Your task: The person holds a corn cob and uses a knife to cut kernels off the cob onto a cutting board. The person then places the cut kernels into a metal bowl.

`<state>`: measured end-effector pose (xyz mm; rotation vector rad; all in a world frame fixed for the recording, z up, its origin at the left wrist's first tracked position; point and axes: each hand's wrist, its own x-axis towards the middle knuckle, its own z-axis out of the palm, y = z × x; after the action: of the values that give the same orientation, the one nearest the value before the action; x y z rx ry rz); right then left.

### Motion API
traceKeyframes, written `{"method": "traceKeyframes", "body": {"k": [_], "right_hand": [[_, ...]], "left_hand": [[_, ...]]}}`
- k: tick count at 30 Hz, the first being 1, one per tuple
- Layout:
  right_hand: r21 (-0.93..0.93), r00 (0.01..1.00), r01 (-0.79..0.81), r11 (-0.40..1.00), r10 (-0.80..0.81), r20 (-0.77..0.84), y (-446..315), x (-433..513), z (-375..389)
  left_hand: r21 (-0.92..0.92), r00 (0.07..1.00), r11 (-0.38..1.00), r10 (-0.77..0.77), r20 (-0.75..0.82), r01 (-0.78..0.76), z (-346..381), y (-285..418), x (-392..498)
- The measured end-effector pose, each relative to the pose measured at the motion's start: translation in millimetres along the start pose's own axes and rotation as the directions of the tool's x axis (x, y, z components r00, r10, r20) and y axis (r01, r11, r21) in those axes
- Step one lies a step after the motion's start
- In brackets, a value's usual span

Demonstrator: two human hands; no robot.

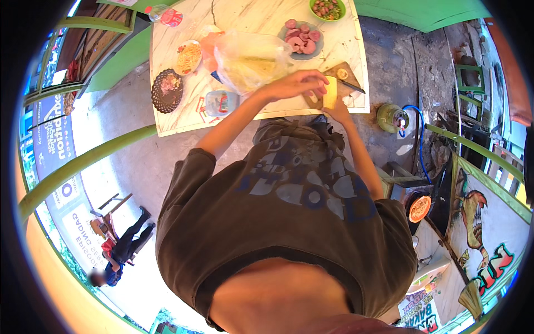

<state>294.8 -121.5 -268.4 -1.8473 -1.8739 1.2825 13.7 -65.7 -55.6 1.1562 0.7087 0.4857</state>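
My right hand (338,112) grips the near end of a yellow corn cob (330,92) over a wooden cutting board (346,85). Beside the cob's far end is my left hand (298,85), fingers spread and loosely curled; whether the fingertips touch it, I cannot tell. On the board lie a dark-handled knife (352,86) and a short, round cut piece of corn (342,74). A clear plastic bag (250,58) with yellow-green contents, perhaps more corn, rests left of the board.
The marble-patterned table (258,12) bears a plate of pink-purple chunks (303,37), a green bowl (327,9), a plate of yellow shreds (188,57), a brown lattice basket (167,91), a plastic tub (222,103) and a bottle (164,16). A gas cylinder (390,118) stands right; a person (125,248) sits behind.
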Motion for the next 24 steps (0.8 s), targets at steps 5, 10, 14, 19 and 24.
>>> {"method": "traceKeyframes", "body": {"k": [5,10,14,19,24], "right_hand": [[-0.044,0.990,-0.135,0.990,0.133,-0.052,4,5,8],[0.159,0.965,-0.248,0.956,0.258,-0.043,20,12,19],[0.489,0.893,-0.424,0.762,0.441,0.088,-31,7,29],[0.246,0.935,-0.258,0.934,0.305,-0.178,-9,7,47],[0.149,0.904,-0.234,0.961,0.271,-0.330,-18,7,65]], "left_hand": [[0.036,0.852,0.957,0.272,-0.448,-0.287,-150,55,-80],[0.194,0.387,0.977,0.147,-0.910,0.087,-327,-77,-125],[0.177,0.297,0.879,0.043,-0.954,0.443,-376,-159,-170],[0.129,0.172,0.939,0.077,-0.982,0.319,-384,-225,-215],[0.010,0.220,0.938,-0.071,-0.973,0.347,-389,-239,-263]]}}
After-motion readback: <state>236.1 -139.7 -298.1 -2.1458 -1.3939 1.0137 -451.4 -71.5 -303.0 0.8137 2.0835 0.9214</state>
